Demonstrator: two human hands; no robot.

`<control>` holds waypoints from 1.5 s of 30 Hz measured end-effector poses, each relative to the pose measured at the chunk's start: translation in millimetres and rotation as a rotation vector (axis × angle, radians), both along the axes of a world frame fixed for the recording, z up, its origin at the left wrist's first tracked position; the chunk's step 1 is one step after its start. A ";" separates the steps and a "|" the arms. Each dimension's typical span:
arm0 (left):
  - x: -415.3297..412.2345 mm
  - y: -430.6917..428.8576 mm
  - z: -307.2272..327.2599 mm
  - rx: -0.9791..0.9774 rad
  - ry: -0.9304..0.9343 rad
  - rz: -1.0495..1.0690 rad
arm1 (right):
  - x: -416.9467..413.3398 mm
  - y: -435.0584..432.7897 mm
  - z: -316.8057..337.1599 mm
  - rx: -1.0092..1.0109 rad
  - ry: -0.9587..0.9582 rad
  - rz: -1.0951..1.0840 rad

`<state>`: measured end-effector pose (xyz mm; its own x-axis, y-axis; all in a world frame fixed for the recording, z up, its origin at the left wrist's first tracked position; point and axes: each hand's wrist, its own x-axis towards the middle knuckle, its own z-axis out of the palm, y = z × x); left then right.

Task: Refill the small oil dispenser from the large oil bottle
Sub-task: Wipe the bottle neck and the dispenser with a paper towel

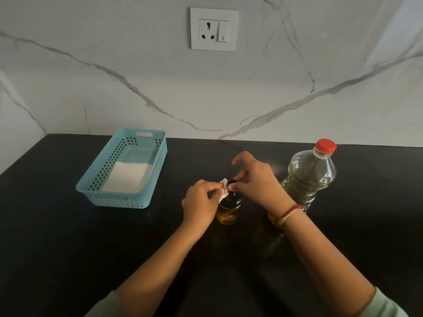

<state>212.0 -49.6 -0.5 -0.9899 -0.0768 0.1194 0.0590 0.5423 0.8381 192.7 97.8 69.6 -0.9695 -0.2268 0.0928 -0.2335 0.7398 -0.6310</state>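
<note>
Oil dispenser (229, 210) top in tight right hand (257, 183) grip

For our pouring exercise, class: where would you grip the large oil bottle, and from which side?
Probably the ribbed waist of the large oil bottle, from its open right side: it stands upright, and the dispenser sits left.

Blue basket, black counter, veined marble wall with a socket.

A light-blue perforated plastic basket (119, 200) sits on the black counter (68, 236), well apart to the left of the left hand (199, 203) and a little farther back. A flat white sheet (127, 178) lies on its floor. Behind and high above the right hand (258, 183), the white, grey-veined marble wall (114, 88) carries a white socket-and-switch plate (214, 29).
</note>
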 end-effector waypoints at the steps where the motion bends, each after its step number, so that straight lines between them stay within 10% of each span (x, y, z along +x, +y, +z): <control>1: -6.0 -0.5 3.6 -0.008 -0.026 -0.021 | 0.0 -0.3 0.3 0.000 -0.003 -0.004; 12: 29.2 3.4 -1.7 -0.347 0.151 0.079 | 1.9 -2.7 -2.4 -0.020 -0.013 -0.051; 19: 37.2 -7.1 2.2 0.204 0.065 0.088 | 38.6 3.4 -11.9 -0.186 0.311 -0.117; 27: 46.8 4.4 1.8 0.473 -0.017 -0.041 | 71.4 -5.1 -45.3 -0.448 0.150 0.021; 34: 4.5 -12.6 34.3 0.150 0.215 -0.108 | 63.0 12.7 -58.2 -0.583 0.197 -0.317; 45: -32.0 5.6 52.3 -0.288 0.015 -0.309 | 56.9 -0.4 -65.7 -0.307 0.388 -0.226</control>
